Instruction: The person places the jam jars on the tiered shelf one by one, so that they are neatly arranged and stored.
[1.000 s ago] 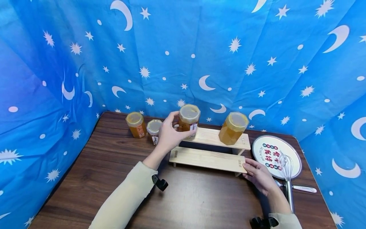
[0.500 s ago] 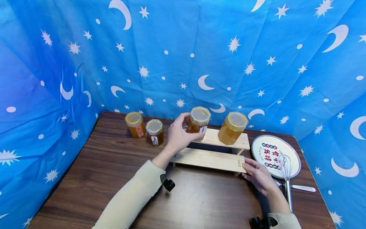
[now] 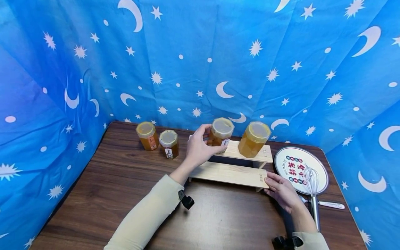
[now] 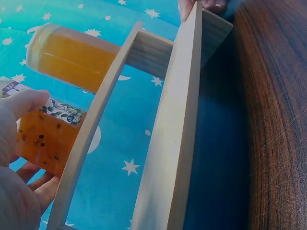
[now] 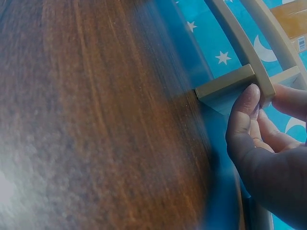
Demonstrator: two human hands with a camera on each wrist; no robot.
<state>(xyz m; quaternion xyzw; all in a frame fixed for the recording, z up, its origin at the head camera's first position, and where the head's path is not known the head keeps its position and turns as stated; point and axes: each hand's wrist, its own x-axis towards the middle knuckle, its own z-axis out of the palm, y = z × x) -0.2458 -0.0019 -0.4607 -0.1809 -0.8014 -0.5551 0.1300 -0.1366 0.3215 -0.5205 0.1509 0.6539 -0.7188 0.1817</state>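
Observation:
My left hand [image 3: 199,150] grips an eight-sided jar [image 3: 217,139] of orange preserve with dark seeds, thumb on its label side and fingers round the other. The jar [image 4: 50,136] is upright at the upper board of a two-step wooden rack [image 3: 229,174]; whether its base bears fully on the board I cannot tell. A taller jar of amber honey [image 3: 253,139] stands to its right on that upper board. My right hand [image 3: 283,192] pinches the right end of the rack's lower board, its thumb and fingers on the corner in the right wrist view.
Two more jars, one orange-labelled [image 3: 148,136] and one smaller and darker [image 3: 169,144], stand on the brown table [image 3: 218,215] left of the rack. A round lettered board [image 3: 285,165], a whisk [image 3: 315,208] and a pale-handled utensil [image 3: 332,205] lie right. Blue curtain hangs behind.
My left hand has carried the seeded jar rightward along the upper board and slightly down, nearer the honey jar. My right hand keeps its place on the rack's corner.

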